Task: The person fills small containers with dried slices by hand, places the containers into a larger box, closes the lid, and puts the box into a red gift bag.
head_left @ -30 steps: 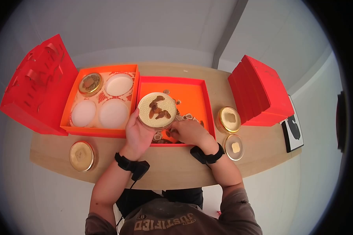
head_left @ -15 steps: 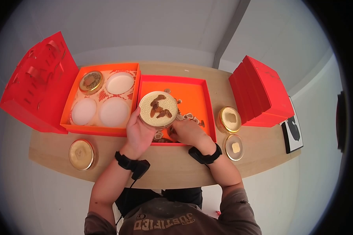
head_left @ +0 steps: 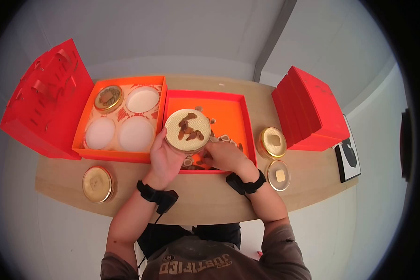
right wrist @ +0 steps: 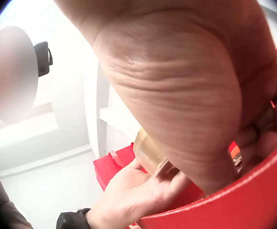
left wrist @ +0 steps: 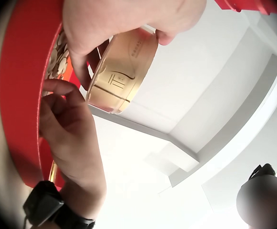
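Note:
My left hand point(head_left: 165, 161) grips a shallow round jar point(head_left: 176, 136) from its left side and below. Several brown dried pieces point(head_left: 188, 127) lie scattered on the jar's cream, woven-patterned round face. In the left wrist view the jar's side point(left wrist: 124, 69) is see-through gold with printed marks. Just right of the jar, my right hand point(head_left: 226, 156) reaches down into the red box tray point(head_left: 210, 94) with orange floor, fingers curled among loose dried slices point(head_left: 187, 162). The left wrist view shows this hand point(left wrist: 69, 124) behind the red wall, its fingertips partly hidden; I cannot tell what they hold.
On the left, an orange-lined box point(head_left: 77, 142) has round recesses, one holding a filled jar point(head_left: 108, 99). A red gift bag point(head_left: 51, 102) stands beside it. Gold-lidded jars point(head_left: 97, 185) point(head_left: 272, 142) and a clear-rimmed one point(head_left: 279, 176) flank the tray. Red boxes point(head_left: 308, 112) stand right.
The jar in my left hand has risen very slightly, and the brown pieces on it have shifted a little. My right hand's fingers move slightly among the slices in the tray.

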Tool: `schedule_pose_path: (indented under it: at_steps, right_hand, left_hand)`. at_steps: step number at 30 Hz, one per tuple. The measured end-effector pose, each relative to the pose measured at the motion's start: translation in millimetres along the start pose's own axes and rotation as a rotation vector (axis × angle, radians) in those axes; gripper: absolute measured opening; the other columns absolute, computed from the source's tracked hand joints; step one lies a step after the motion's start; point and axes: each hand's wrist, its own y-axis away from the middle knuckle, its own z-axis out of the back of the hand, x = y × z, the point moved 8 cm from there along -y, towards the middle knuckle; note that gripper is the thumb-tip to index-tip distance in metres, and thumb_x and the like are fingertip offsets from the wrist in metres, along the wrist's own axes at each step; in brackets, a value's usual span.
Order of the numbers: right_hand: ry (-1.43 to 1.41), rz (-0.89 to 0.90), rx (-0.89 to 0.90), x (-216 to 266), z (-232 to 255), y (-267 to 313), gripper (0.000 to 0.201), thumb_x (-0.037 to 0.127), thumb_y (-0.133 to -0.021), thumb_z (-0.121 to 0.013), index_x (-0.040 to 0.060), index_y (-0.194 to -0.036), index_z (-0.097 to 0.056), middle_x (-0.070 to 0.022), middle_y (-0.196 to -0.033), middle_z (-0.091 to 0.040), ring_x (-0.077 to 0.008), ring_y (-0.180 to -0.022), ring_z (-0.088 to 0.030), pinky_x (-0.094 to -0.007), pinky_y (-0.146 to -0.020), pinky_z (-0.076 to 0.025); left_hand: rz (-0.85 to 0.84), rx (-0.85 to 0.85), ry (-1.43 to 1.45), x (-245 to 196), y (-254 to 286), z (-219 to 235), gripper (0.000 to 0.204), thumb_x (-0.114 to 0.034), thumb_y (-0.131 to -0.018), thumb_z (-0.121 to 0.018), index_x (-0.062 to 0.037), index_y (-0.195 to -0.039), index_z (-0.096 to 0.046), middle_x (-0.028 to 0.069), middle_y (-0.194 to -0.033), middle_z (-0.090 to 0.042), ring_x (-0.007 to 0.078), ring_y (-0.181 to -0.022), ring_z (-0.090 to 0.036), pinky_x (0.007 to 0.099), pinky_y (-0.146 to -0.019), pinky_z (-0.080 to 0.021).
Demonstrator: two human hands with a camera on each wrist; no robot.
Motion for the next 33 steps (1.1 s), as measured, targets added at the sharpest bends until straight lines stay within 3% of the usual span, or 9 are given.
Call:
schedule_pose_path:
  at_steps: [22,24,28,30,31,33]
  right_hand:
    - [-0.005,-0.038,0.141,4.0,-2.4,-2.2,0.021,0.024,-0.088,-0.065,0.0095,-0.102,-0.073,-0.0156,-0.097,-0.073,-0.0336,-0.093,-0.071,-0.0456,-0.081,-0.056]
    - [-0.109,-0.035,0.032,7.7,20.3,5.5,0.021,0.021,-0.087,-0.066,0.0066,-0.101,-0.070,-0.0137,-0.090,-0.074,-0.0299,-0.088,-0.071,-0.0407,-0.078,-0.055]
    - [-0.177,-0.026,-0.013,-17.6,40.7,4.8,0.019,0.017,-0.087,-0.069,0.0047,-0.101,-0.069,-0.0102,-0.087,-0.073,-0.0236,-0.082,-0.070,-0.0358,-0.073,-0.054]
    - [-0.354,-0.116,-0.180,-23.0,70.2,11.5,0.015,0.012,-0.087,-0.069,0.0028,-0.099,-0.068,-0.0069,-0.087,-0.072,-0.0161,-0.078,-0.067,-0.0311,-0.071,-0.053]
    - [-0.322,-0.060,-0.300,-19.6,83.4,12.9,0.016,0.008,-0.089,-0.070,0.0019,-0.103,-0.069,-0.0035,-0.087,-0.072,-0.0109,-0.075,-0.063,-0.0287,-0.068,-0.052]
    - [-0.382,-0.057,-0.402,-14.1,93.0,16.6,0.017,0.009,-0.090,-0.071,0.0019,-0.105,-0.070,-0.0032,-0.089,-0.073,-0.0110,-0.074,-0.063,-0.0292,-0.068,-0.052]
  left_hand:
    - [-0.003,-0.032,-0.018,0.7,-1.3,3.3,0.054,-0.039,-0.106,-0.042,-0.0065,-0.149,-0.043,0.0132,-0.154,-0.046,0.0325,-0.145,-0.041,0.0559,-0.120,-0.031]
    - [-0.014,-0.019,-0.030,1.1,-1.6,5.5,0.054,-0.039,-0.106,-0.041,-0.0066,-0.149,-0.042,0.0131,-0.154,-0.046,0.0323,-0.145,-0.041,0.0561,-0.119,-0.031]
    - [-0.006,-0.014,-0.034,0.3,-1.1,2.0,0.055,-0.040,-0.106,-0.041,-0.0068,-0.150,-0.042,0.0128,-0.155,-0.046,0.0320,-0.145,-0.041,0.0566,-0.119,-0.031]
    - [-0.007,-0.004,-0.038,1.1,-2.3,3.6,0.055,-0.040,-0.106,-0.041,-0.0068,-0.150,-0.042,0.0127,-0.155,-0.046,0.0320,-0.145,-0.042,0.0566,-0.119,-0.031]
    - [-0.004,0.007,-0.043,1.6,-2.6,2.7,0.055,-0.040,-0.106,-0.041,-0.0069,-0.150,-0.042,0.0126,-0.155,-0.046,0.0320,-0.144,-0.042,0.0567,-0.119,-0.032]
    - [0.004,-0.005,-0.049,2.0,-1.5,2.9,0.055,-0.040,-0.107,-0.040,-0.0066,-0.150,-0.042,0.0129,-0.155,-0.046,0.0321,-0.144,-0.042,0.0568,-0.119,-0.032]
